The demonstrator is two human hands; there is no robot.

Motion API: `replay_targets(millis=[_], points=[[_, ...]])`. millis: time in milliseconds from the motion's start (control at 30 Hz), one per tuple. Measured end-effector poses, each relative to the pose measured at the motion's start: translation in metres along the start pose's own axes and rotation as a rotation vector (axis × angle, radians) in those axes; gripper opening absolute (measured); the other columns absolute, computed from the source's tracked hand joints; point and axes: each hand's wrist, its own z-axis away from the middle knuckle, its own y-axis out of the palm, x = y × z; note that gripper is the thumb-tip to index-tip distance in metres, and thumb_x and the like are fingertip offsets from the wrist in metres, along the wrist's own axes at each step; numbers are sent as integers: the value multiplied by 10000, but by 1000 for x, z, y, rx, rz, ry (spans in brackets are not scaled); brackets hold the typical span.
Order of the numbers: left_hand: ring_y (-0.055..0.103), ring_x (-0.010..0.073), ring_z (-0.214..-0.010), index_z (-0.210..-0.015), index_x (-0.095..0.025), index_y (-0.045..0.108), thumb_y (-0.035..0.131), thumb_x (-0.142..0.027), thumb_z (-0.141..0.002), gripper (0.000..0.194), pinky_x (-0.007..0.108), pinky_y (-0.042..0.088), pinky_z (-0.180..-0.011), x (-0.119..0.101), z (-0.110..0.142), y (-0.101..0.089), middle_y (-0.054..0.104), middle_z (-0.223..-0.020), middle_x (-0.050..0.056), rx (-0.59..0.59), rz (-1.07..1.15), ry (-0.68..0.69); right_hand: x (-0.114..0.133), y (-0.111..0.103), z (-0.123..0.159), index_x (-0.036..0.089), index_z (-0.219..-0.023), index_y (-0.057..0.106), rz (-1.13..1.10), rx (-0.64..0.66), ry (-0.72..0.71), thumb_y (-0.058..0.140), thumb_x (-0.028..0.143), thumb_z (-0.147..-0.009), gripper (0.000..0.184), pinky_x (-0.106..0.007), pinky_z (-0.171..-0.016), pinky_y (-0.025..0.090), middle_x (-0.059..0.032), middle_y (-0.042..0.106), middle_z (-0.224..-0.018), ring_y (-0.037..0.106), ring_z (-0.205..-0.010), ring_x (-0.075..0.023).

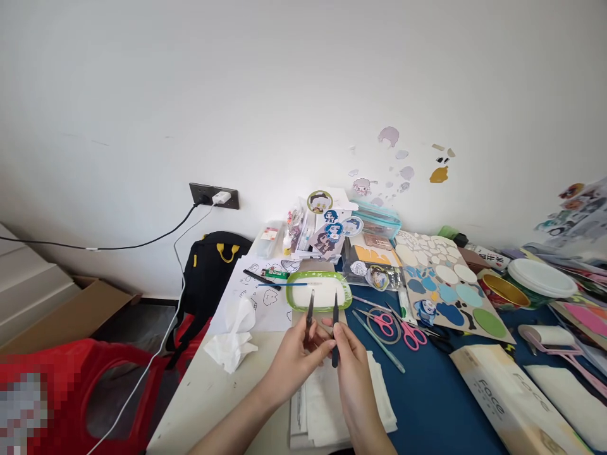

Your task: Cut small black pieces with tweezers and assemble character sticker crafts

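Note:
My left hand [294, 355] is closed around a thin black tweezer [310, 311] that points up and away from me. Beside it, my right hand [353, 360] grips a second black tweezer [336, 328], also pointing up. The two hands nearly touch above a stack of white paper towels [379, 404]. Just beyond the tips lies a green-rimmed white tray [318, 292].
Pink scissors [411, 333] and a teal stick [379, 335] lie right of my hands on a blue mat [427, 404]. A crumpled tissue [233, 344] sits left. A sheet of paper circles [446, 284], a tissue box [507, 398], a roller [554, 338], stickers, a red chair [71, 385] and a black bag [213, 265] surround.

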Motion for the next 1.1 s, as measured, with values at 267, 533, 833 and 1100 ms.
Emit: replay_targets(millis=[267, 533, 833, 1100], points=[[584, 106, -608, -752, -224, 288, 620, -220, -771, 333, 246, 451, -580, 1, -4, 1, 512, -677, -73, 7, 178, -2, 15, 0, 1, 170, -944, 668, 207, 77, -67, 579, 554, -771, 430, -221, -523, 352, -3, 532, -659, 431, -582, -111], [610, 106, -597, -732, -229, 249, 610, -261, -767, 363, 245, 436, -562, 1, -14, -16, 498, -758, -71, -245, 129, 50, 42, -80, -41, 161, -920, 600, 738, 75, -41, 409, 600, -797, 493, -235, -424, 288, -13, 560, -662, 409, -446, -99], [616, 136, -674, -734, -228, 290, 616, -285, -783, 335, 265, 469, -623, 6, -22, -37, 497, -691, -60, -623, 107, 238, 89, -64, -61, 184, -692, 596, 1062, 261, -192, 438, 415, -855, 323, -226, -493, 304, 3, 589, -623, 448, -494, -101], [474, 87, -608, -765, -224, 311, 552, -285, -826, 257, 215, 411, -560, -3, -21, -49, 479, -701, -39, -922, 140, 489, 108, 35, -102, 195, -922, 660, 1494, 691, -516, 452, 264, -885, 223, -221, -619, 389, -19, 680, -775, 601, -687, -132]])
